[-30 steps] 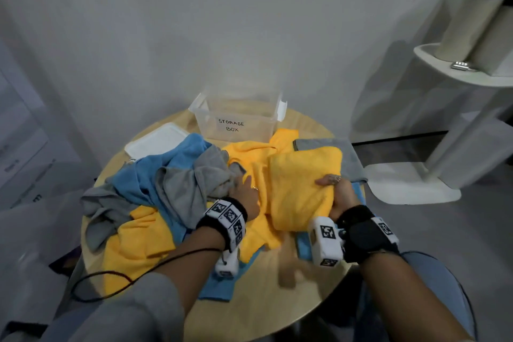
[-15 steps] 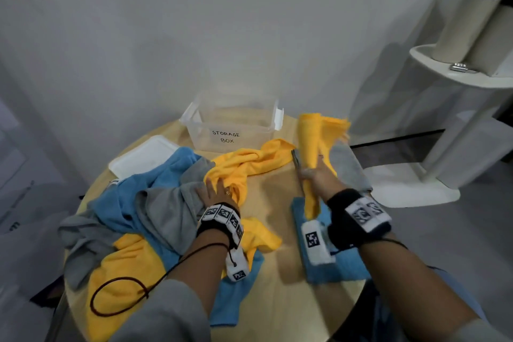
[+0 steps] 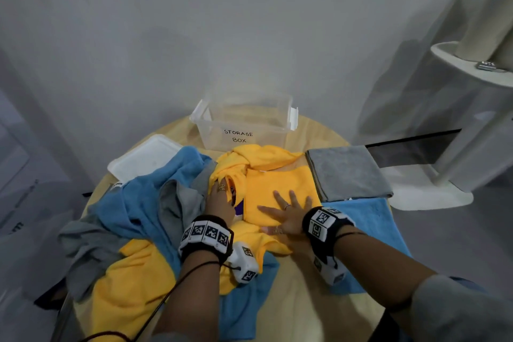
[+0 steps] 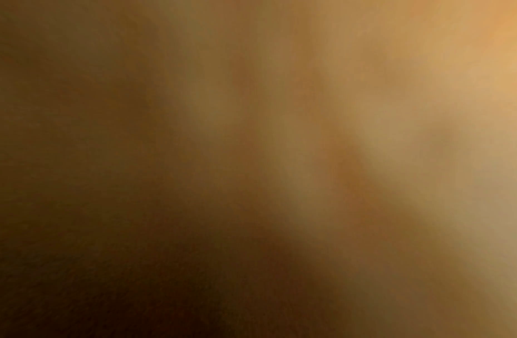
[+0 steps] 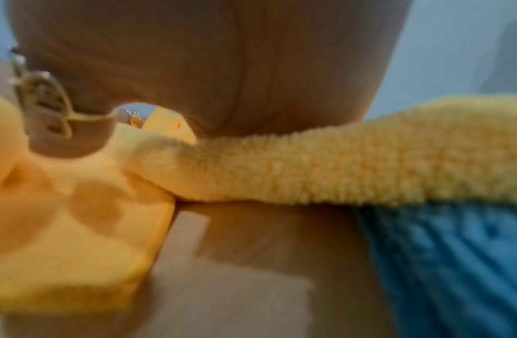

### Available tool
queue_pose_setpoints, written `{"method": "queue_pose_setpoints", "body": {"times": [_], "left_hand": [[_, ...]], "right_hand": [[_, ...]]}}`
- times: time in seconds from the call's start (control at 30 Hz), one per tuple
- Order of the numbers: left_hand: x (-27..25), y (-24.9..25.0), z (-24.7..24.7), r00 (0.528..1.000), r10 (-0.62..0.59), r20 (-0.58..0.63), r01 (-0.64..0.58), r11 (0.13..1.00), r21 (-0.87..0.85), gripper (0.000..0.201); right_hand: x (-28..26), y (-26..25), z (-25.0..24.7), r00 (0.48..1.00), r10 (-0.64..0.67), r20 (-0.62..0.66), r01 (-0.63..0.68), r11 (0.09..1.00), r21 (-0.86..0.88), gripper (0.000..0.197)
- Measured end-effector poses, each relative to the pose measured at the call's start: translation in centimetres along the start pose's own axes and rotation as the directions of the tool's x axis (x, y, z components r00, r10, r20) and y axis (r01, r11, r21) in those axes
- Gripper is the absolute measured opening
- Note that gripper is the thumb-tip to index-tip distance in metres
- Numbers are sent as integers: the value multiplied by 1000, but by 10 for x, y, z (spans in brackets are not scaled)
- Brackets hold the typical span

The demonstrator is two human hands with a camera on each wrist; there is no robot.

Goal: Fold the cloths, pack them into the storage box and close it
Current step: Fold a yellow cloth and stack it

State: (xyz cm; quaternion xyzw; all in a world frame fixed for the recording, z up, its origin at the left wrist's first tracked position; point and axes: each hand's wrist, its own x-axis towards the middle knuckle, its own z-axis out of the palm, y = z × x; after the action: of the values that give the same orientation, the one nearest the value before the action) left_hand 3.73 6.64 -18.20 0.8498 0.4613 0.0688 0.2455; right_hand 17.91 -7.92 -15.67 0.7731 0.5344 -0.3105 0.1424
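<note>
My right hand lies flat with spread fingers on a folded yellow cloth in the middle of the round wooden table. In the right wrist view the palm sits on that fluffy yellow cloth. My left hand rests with straight fingers on a crumpled yellow cloth just left of it; the fingertips are partly hidden in its folds. The clear storage box stands open at the far edge, labelled. The left wrist view is only an orange-brown blur.
The white lid lies left of the box. A folded grey cloth and a flat blue cloth lie to the right. A loose pile of blue, grey and yellow cloths covers the left. A white shelf stand is off to the right.
My right hand had lifted the folded yellow cloth upright; now the cloth lies flat on the table with the hand pressing on it. My left hand stayed on the crumpled yellow cloth.
</note>
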Motion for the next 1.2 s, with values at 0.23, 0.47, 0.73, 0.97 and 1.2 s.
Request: {"method": "queue_pose_setpoints", "body": {"times": [0.23,0.47,0.73,0.97,1.2], "left_hand": [[-10,5,-17,994,41,-98,-49,996,-81,28],[-45,58,-75,931,96,-351,-242,884,-401,25],[-79,71,-178,825,246,-509,-401,889,-221,44],[-134,44,-226,790,25,-613,-109,989,-101,25],[-175,1,-235,827,-43,-561,-78,979,-191,18]], "right_hand": [[5,-15,-4,997,-1,-74,7,997,77,78],[-35,-54,-58,705,-135,-697,622,589,515,43],[-86,-53,-131,505,322,-801,786,214,581,22],[-138,-30,-139,221,419,-881,765,486,423,33],[-181,3,-104,141,416,-898,716,585,383,32]]}}
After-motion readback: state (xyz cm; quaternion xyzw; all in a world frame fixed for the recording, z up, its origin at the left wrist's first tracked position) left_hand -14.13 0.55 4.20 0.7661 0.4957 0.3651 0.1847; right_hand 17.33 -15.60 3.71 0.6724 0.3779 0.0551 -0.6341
